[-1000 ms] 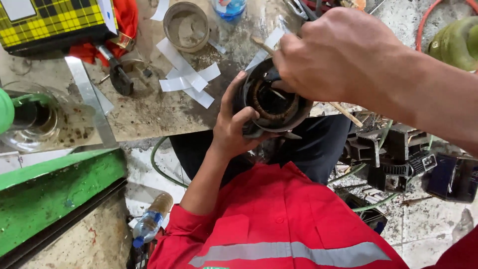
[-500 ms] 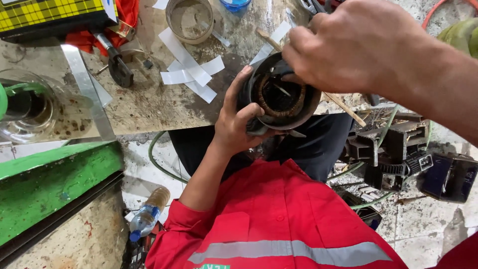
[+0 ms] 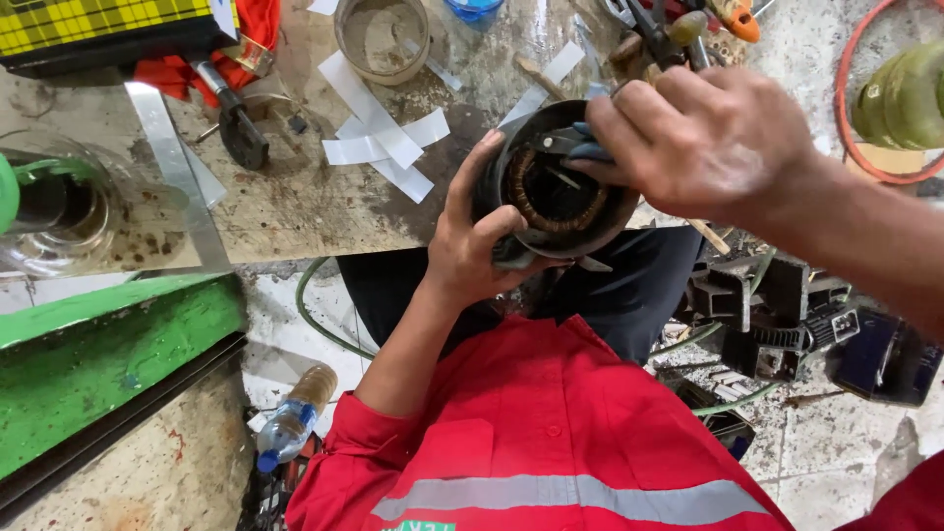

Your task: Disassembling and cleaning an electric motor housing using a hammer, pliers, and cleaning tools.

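A person in a red work shirt, seen from above, holds a round dark motor stator (image 3: 556, 192) over the near edge of a stained workbench (image 3: 295, 206). The left hand (image 3: 472, 241) reaches up from below, forearm stretched away from the body, palm against the stator's left side, thumb and fingers curled around its outer shell in a firm grasp. The right hand (image 3: 703, 138) comes in from the right, wrist bent, its back toward the camera. Its fingers are bunched at the stator's upper rim, pinching a thin dark piece there; what that piece is cannot be made out. Copper windings line the opening inside.

The right hand hides the stator's right side, and the fingertips are partly lost in shadow. The right forearm is cut off by the picture's edge. On the bench lie white paper strips (image 3: 379, 147), a dusty round container (image 3: 382, 37) and a hammer (image 3: 231, 118). A plastic bottle (image 3: 295, 418) lies on the floor below.
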